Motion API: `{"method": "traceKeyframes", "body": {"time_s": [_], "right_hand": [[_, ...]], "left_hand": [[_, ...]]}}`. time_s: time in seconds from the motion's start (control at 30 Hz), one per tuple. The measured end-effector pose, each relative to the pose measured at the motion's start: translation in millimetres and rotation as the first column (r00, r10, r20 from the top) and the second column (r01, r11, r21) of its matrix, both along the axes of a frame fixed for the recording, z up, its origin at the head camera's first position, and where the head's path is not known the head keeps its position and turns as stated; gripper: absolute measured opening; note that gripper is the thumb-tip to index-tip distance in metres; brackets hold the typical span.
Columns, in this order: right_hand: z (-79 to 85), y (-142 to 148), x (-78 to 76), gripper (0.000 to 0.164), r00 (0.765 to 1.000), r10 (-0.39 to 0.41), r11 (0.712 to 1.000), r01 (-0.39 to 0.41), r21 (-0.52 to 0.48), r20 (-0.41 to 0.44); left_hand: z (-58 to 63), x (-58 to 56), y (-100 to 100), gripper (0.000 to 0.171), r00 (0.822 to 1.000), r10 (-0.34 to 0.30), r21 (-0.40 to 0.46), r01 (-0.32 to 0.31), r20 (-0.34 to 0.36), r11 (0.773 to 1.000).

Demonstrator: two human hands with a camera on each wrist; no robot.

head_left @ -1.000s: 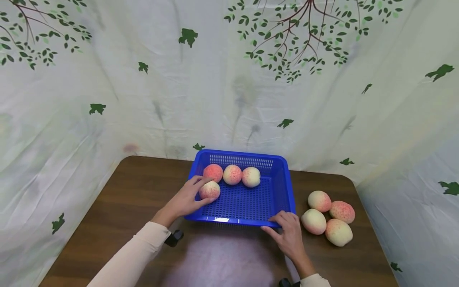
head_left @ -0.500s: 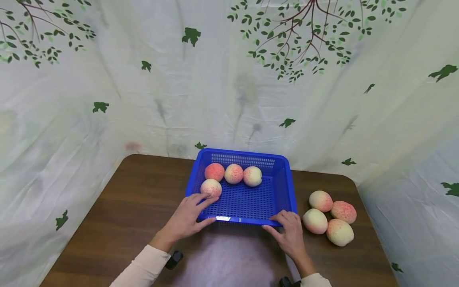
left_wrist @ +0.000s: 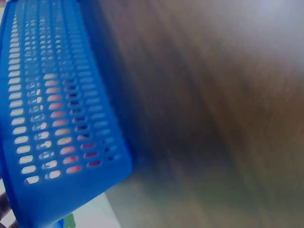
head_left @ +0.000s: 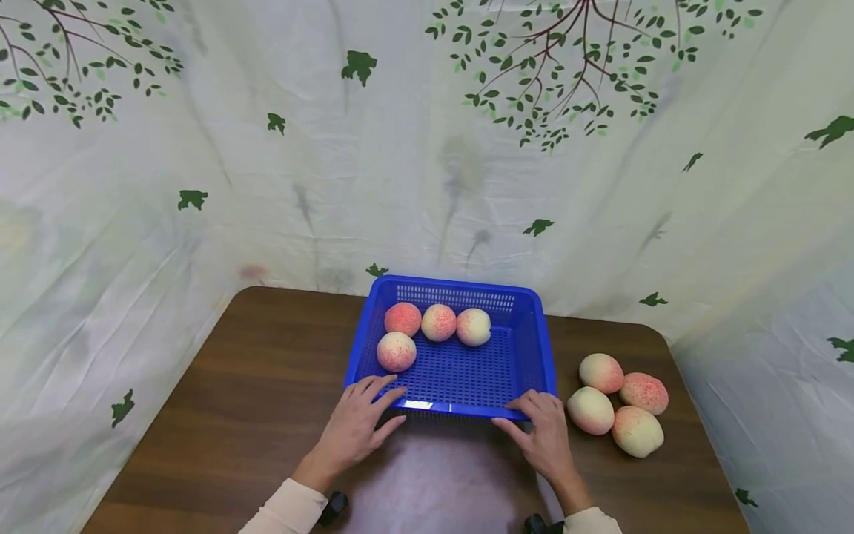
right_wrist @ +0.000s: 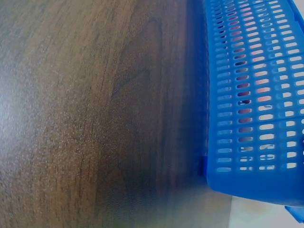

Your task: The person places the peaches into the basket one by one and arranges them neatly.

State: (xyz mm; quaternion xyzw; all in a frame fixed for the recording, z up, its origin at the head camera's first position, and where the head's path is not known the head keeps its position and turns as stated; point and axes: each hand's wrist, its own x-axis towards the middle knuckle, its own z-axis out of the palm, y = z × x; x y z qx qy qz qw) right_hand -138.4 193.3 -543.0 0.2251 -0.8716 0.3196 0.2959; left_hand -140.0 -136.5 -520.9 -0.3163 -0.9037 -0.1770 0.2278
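Note:
A blue plastic basket [head_left: 460, 410] with slotted walls sits at the table's middle. Three peaches stand in a row along its back: a red one [head_left: 402, 319], a speckled one [head_left: 439, 323] and a pale one [head_left: 474, 327]. In front of the red one lies another pale speckled peach [head_left: 396, 352]. My left hand [head_left: 353, 424] hooks its fingers over the near-left rim, thumb outside below it. At the near-right corner my right hand [head_left: 545, 437] grips the rim, fingers on top and thumb in front. Both wrist views show the basket's slotted near wall [left_wrist: 57, 118].
To the basket's right, several more peaches [head_left: 591, 410] lie in a cluster on the brown wooden table [head_left: 267, 371]. Behind the table hangs a pale curtain [head_left: 400, 170] printed with leaves and branches.
My left hand has let go of the front-left peach and drawn back toward me to the basket's near rim. That peach stays in the basket. My right hand keeps its place at the near-right corner.

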Motion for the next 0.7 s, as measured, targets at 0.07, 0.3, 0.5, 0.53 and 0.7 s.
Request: {"method": "traceKeyframes", "body": {"time_s": [0.07,0.3,0.5,0.53,0.7], "right_hand": [[-0.3,-0.7,-0.2,0.025,1.0,0.0,1.0,0.0,0.002,-0.006],[-0.9,-2.6,-1.8,0.025,1.0,0.017,1.0,-0.017,-0.014,0.002],[-1.6,-2.9,-2.3,0.025,1.0,0.02,1.0,-0.02,-0.011,0.003],[-1.5,-2.7,-2.3,0.025,1.0,0.016,1.0,-0.016,-0.008,-0.001],[-0.8,-1.5,-0.8,0.026,1.0,-0.001,1.0,0.001,0.004,0.005]], "left_hand": [[-3.2,1.3,0.6,0.038,1.0,0.001,0.005,-0.001,-0.02,1.0],[-10.8,1.3,-1.0,0.029,0.993,0.023,0.063,-0.016,-0.112,0.998],[-14.0,-0.9,-0.5,0.049,0.987,0.045,0.079,-0.034,-0.151,0.996],[-14.4,-1.1,0.1,0.05,0.987,0.047,0.075,-0.036,-0.154,0.997],[-15.6,-0.9,2.9,0.051,0.987,0.06,0.073,-0.049,-0.151,0.996]]}}
